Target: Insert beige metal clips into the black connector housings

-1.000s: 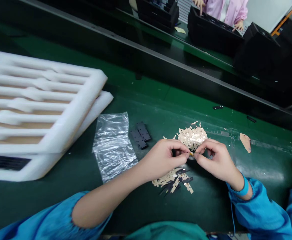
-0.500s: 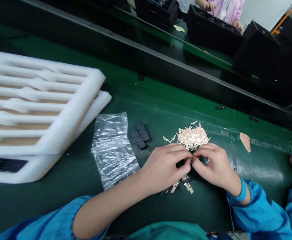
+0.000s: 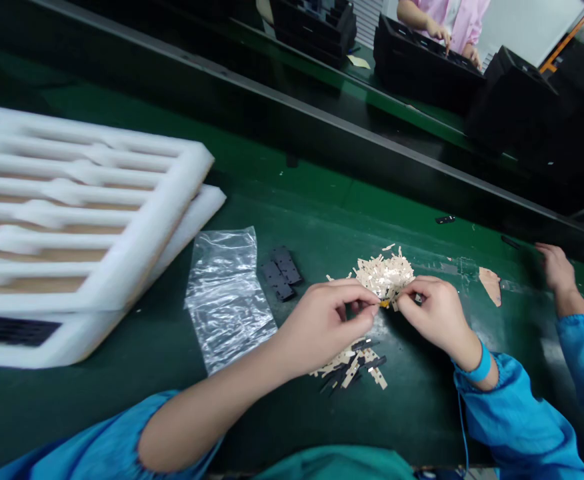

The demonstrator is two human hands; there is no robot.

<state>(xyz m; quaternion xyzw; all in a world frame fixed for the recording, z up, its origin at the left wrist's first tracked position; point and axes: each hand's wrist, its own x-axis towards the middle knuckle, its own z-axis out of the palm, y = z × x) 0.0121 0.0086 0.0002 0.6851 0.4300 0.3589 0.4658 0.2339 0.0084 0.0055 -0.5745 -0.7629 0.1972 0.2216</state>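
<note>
The small yellow piece (image 3: 385, 304) sits right of the frame's centre, at the tips of the left hand (image 3: 329, 323), whose thumb and forefinger are pinched on its left end. Its long axis, as far as so small a thing shows, runs roughly across the frame, pointing toward the right hand (image 3: 435, 310). That hand is just beside the free end, thumb and forefinger drawn close together; whether they grip anything cannot be told. The pile of pale strips (image 3: 385, 272) lies directly above the piece in the frame, nearer the right fingertips than the mixed heap of dark and pale strips (image 3: 355, 367) below. The left forearm slants up from the lower left, the right from the lower right, both palms turned inward.
</note>
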